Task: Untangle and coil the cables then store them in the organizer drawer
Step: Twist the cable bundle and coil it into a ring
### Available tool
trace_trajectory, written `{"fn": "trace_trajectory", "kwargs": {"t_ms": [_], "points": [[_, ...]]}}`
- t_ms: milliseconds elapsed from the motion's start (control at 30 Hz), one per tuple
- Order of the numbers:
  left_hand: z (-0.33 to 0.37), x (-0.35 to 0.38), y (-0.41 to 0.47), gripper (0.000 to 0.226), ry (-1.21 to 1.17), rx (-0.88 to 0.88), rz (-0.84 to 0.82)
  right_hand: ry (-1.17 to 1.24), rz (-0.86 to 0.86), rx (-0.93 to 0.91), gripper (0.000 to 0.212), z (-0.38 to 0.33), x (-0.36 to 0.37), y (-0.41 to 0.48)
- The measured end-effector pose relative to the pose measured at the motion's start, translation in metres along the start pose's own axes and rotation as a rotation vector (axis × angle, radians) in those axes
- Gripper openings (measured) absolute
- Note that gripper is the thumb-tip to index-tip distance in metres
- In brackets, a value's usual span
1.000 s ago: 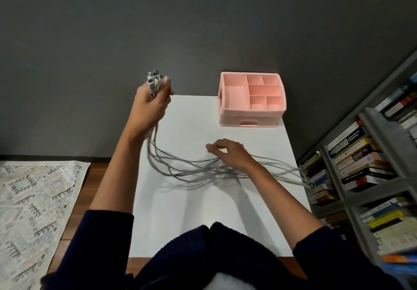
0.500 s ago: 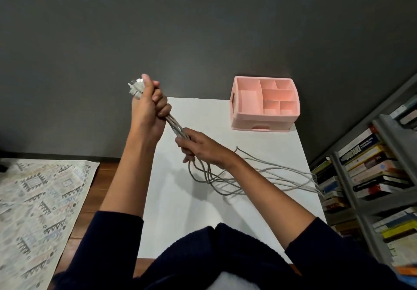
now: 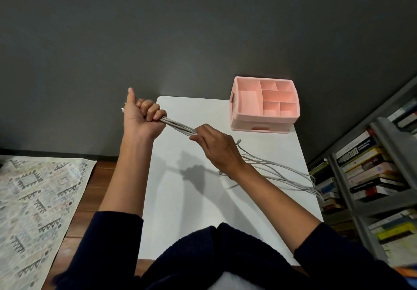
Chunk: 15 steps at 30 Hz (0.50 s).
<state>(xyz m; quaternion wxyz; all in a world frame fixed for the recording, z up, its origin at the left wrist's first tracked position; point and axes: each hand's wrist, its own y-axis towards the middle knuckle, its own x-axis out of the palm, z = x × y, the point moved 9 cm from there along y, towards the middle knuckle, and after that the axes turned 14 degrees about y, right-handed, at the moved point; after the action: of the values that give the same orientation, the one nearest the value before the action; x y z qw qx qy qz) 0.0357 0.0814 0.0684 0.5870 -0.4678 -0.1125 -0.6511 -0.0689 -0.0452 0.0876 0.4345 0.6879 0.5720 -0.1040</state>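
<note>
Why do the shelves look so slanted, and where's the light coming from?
Head view: the wide-angle lens slants the bookshelf; left hand and right hand, gripping the cables, cast a crisp shadow on the table nearer the person, so light likely comes from ahead, above.

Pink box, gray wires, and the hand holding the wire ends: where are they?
pink box (image 3: 244,122): head view, its front wall.
gray wires (image 3: 178,125): head view, the taut raised stretch.
left hand (image 3: 141,119): head view, middle of the fist.
</note>
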Motion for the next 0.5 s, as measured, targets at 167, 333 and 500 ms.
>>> {"fn": "trace_trajectory", "kwargs": {"t_ms": [167, 333, 500], "points": [[-0.01, 0.01, 0.002, 0.059, -0.017, -0.041, 0.014, 0.109, -0.046, 0.136, 0.036, 0.016, -0.004, -0.005], [-0.019, 0.01, 0.004, 0.061, 0.08, -0.061, 0.012, 0.306, -0.233, 0.368, 0.034, 0.032, 0.001, -0.009], [-0.025, 0.018, 0.004, 0.061, 0.143, -0.053, -0.044, 0.534, -0.365, 0.616, 0.041, 0.053, 0.014, -0.015]]}}
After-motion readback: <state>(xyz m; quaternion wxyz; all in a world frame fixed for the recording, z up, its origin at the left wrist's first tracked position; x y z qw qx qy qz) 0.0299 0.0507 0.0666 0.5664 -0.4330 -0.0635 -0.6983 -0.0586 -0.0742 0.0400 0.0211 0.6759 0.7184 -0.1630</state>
